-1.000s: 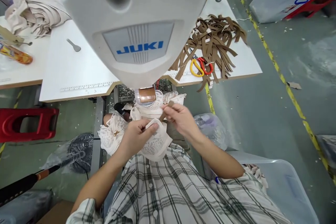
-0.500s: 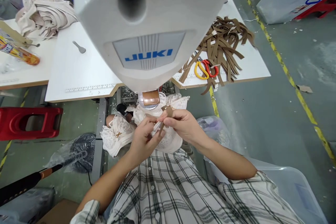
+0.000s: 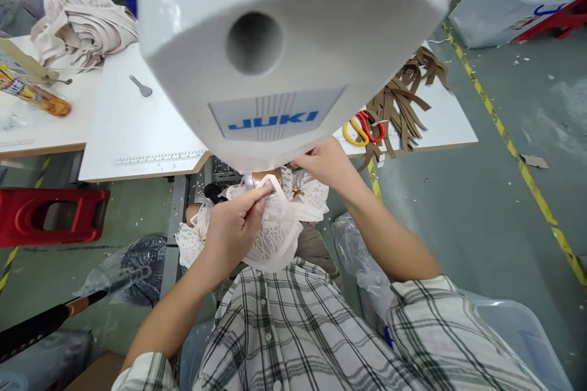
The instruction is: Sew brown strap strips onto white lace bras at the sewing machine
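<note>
My left hand (image 3: 235, 227) is closed, thumb and fingers pinching the pale strap end of a white lace bra (image 3: 277, 244). The bra hangs over the sewing machine's narrow arm, with a small brown bow (image 3: 298, 193) on it. More white lace (image 3: 190, 244) lies to the left of my hand. My right hand (image 3: 328, 162) reaches up beside the lower edge of the white JUKI sewing machine head (image 3: 275, 98). Its fingers are drawn together, and the machine head partly covers the tips. What they pinch is too hidden to name.
Brown fabric strips (image 3: 403, 104) lie on the right table (image 3: 452, 125), with red-and-yellow-handled scissors (image 3: 364, 128) by the edge. Left are rolled pale fabric (image 3: 85, 27), an orange drink bottle (image 3: 41, 98) and a small grey tool (image 3: 140, 86). A red stool (image 3: 27, 214) and clear bin (image 3: 513, 3) stand on the floor.
Both hands were together on a brown strip and white fabric. Now my right hand has moved up beside the machine head, while my left has shifted left and grips the bra's strap end.
</note>
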`<state>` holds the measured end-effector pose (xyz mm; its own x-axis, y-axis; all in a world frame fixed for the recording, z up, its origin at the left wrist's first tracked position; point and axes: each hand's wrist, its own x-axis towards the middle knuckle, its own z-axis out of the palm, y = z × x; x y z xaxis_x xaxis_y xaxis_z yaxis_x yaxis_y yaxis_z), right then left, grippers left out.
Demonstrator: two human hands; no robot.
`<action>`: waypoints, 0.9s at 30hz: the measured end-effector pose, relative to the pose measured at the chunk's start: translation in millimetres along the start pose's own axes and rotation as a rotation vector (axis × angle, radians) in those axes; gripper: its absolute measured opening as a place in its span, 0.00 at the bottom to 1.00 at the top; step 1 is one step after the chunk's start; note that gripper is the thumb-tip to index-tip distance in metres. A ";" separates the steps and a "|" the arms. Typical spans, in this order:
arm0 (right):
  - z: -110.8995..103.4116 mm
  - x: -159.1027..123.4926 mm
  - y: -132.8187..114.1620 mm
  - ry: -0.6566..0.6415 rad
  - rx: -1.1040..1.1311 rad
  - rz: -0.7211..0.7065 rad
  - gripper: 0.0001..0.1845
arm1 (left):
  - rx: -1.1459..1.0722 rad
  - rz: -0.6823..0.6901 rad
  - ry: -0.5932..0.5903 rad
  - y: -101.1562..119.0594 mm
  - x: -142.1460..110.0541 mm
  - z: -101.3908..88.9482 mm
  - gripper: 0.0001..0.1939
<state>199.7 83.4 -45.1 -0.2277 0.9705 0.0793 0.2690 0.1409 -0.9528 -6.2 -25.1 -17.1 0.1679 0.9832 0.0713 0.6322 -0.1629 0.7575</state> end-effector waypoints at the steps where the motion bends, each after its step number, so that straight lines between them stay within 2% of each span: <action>1: -1.3 5.0 0.3 0.010 -0.038 -0.032 0.06 | -0.015 -0.026 -0.021 0.6 -0.4 -1.0 0.16; 5: -2.3 18.5 0.4 -0.057 -0.097 -0.140 0.09 | -0.075 -0.109 -0.071 2.6 -0.4 -4.4 0.17; 8: 4.4 22.7 -1.0 -0.058 -0.106 -0.200 0.13 | -0.120 -0.137 -0.083 4.6 2.2 -6.7 0.16; 15: 19.9 28.5 2.0 -0.035 -0.190 -0.292 0.23 | -0.059 -0.113 -0.118 5.6 4.1 -8.5 0.17; 21: 17.4 31.7 7.1 -0.065 -0.222 -0.329 0.23 | 0.019 -0.035 -0.122 9.4 7.4 -9.8 0.18; 27: 14.4 33.6 6.0 -0.086 -0.255 -0.339 0.19 | 0.027 -0.088 -0.059 12.0 14.1 -6.1 0.18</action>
<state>180.1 114.0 -52.4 -0.4175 0.8425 0.3403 0.3857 0.5034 -0.7732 -0.9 -12.7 -3.1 0.1550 0.9873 -0.0335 0.6668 -0.0795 0.7410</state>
